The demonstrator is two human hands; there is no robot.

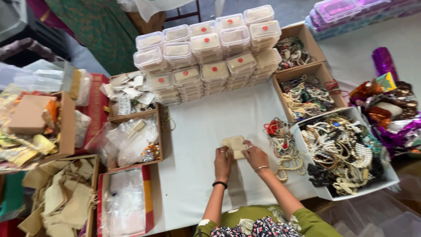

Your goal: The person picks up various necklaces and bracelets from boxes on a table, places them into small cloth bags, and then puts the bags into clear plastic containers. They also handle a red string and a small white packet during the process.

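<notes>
A small beige cloth pouch lies flat on the white table in front of me. My left hand grips its lower left edge, with a black bead band on that wrist. My right hand holds its right edge, fingers curled on the fabric, a thin bangle on the wrist. Both hands rest on the tabletop. A loose heap of bead bracelets lies just right of my right hand.
Stacks of clear lidded boxes with red dots fill the far middle. Cardboard boxes of beaded jewellery and a white box of bracelets stand at right. Boxes of plastic bags and burlap pouches sit at left.
</notes>
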